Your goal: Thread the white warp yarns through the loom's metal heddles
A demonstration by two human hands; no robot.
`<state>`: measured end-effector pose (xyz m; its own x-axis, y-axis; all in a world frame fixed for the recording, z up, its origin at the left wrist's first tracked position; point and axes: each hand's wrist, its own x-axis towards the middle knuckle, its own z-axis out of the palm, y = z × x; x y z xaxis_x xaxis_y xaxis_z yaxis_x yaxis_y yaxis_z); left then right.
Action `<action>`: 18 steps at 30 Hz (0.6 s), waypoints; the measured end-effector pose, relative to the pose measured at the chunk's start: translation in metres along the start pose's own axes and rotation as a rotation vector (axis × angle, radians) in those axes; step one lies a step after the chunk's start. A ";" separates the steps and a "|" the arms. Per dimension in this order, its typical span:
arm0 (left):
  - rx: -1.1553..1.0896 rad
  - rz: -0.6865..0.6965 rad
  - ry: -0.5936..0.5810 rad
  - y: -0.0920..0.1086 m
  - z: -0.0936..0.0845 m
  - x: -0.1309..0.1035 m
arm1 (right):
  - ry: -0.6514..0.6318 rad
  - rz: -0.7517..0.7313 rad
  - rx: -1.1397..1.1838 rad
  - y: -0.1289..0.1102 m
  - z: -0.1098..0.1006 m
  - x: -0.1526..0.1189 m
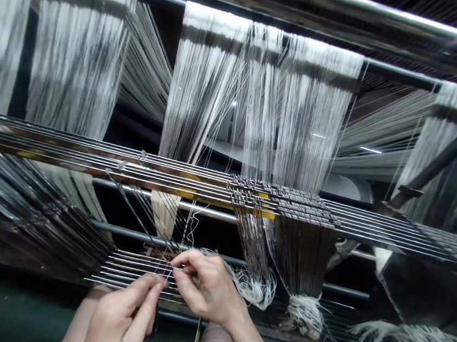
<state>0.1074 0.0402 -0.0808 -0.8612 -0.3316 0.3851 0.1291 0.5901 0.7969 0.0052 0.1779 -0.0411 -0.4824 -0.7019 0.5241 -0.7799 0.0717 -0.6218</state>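
Low in the middle of the head view, my left hand [126,307] is closed in a pinch, thumb against forefinger, on a fine pale thread. Just above and to its right, my right hand [206,285] also pinches, its fingertips close to the left ones. Thin white warp threads [185,226] run down from the loom to my fingers. Behind the fingertips, several dark heddle wires [174,220] slant toward the lower metal rods [137,265]. The exact thread ends between my fingers are too small to make out.
Sheets of white yarn [81,52] hang from a bar across the loom. Long metal heddle rods [195,181] cross the middle. Bunched heddles [36,210] crowd the left. Knotted yarn ends [305,312] dangle at right, near a dark slanting bar [446,156].
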 end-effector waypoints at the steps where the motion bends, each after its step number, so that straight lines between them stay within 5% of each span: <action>1: 0.068 0.136 0.057 0.002 0.002 -0.001 | -0.037 0.031 -0.022 -0.001 0.001 0.002; 3: 0.258 0.409 0.154 0.003 0.005 -0.002 | -0.068 0.064 -0.041 -0.004 0.001 0.005; 5: 0.364 0.497 0.094 -0.002 0.007 -0.002 | -0.073 0.068 -0.036 -0.007 0.001 0.002; 8: 0.145 0.174 -0.293 -0.011 0.004 0.003 | -0.017 0.052 -0.053 -0.009 -0.002 -0.009; 10: -0.022 -0.027 -0.410 -0.013 0.000 0.009 | 0.108 0.027 0.037 -0.011 -0.004 -0.017; 13: -0.004 0.012 -0.365 -0.009 -0.002 0.021 | 0.309 0.024 0.231 -0.018 -0.007 -0.022; 18: 0.085 0.138 -0.197 -0.020 0.007 0.027 | 0.300 0.061 0.367 -0.050 -0.027 -0.040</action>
<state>0.0779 0.0244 -0.0894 -0.9186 -0.0991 0.3826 0.2170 0.6826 0.6978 0.0528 0.2218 -0.0152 -0.6590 -0.4646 0.5915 -0.5802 -0.1865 -0.7928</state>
